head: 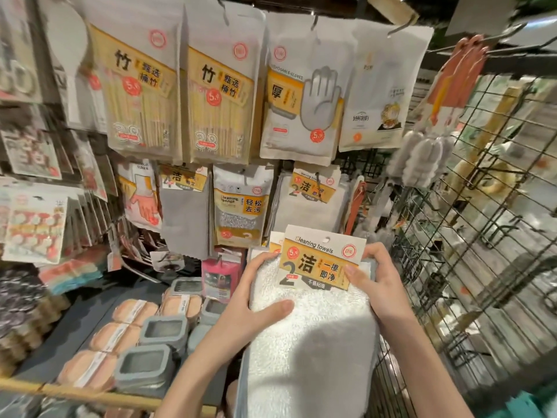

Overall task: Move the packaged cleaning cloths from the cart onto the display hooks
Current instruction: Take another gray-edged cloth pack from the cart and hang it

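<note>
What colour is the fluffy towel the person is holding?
White, with a yellow-and-white card header; the towel shows best in the head view.

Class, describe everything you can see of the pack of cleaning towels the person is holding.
The cleaning towels pack is a thick white fluffy cloth with a pale blue edge, topped by a white and yellow card header printed "Cleaning towels", a red 5.9 price dot and a hang hole. It is held up before the display, header uppermost. The left hand grips its left side; the right hand grips the right, thumb on the header. A second header peeks behind.
</note>
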The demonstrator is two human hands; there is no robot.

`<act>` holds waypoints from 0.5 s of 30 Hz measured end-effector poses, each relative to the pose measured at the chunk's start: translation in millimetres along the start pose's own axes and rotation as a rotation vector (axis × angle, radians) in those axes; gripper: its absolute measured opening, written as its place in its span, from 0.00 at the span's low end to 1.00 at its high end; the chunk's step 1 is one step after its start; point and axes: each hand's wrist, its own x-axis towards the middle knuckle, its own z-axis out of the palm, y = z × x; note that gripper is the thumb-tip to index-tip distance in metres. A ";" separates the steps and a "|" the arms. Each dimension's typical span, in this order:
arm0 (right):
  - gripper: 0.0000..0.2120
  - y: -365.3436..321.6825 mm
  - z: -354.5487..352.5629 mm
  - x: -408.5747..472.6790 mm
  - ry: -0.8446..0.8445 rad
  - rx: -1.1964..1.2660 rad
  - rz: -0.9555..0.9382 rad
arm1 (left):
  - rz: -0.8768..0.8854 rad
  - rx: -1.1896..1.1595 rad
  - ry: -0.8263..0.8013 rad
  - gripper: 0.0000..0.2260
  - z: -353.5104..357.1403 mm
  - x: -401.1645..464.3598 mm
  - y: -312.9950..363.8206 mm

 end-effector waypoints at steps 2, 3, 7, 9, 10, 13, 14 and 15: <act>0.10 -1.2 2.9 2.6 -0.023 0.001 0.019 | -0.045 -0.031 -0.020 0.29 -6.7 1.1 -3.3; 0.10 -1.5 4.9 3.4 -0.029 0.005 0.028 | -0.060 -0.041 -0.028 0.30 -10.1 1.7 -4.7; 0.08 -4.0 17.5 3.8 -0.008 0.024 0.050 | -0.089 -0.094 0.012 0.30 -17.4 3.2 -6.6; 0.08 -4.6 26.0 4.3 0.034 0.047 0.063 | -0.070 -0.079 0.062 0.30 -18.8 2.8 -8.9; 0.09 -4.9 30.2 4.5 0.057 0.050 0.068 | -0.056 -0.076 0.082 0.29 -19.8 1.6 -9.8; 0.10 -6.8 41.1 5.4 0.100 0.032 0.065 | -0.046 -0.117 0.118 0.28 -26.1 3.0 -14.3; 0.10 -8.0 43.8 5.4 0.106 0.024 0.059 | -0.047 -0.129 0.109 0.29 -28.5 4.6 -13.6; 0.10 -9.5 46.3 5.9 0.110 0.019 0.052 | -0.045 -0.143 0.116 0.29 -30.8 5.5 -11.6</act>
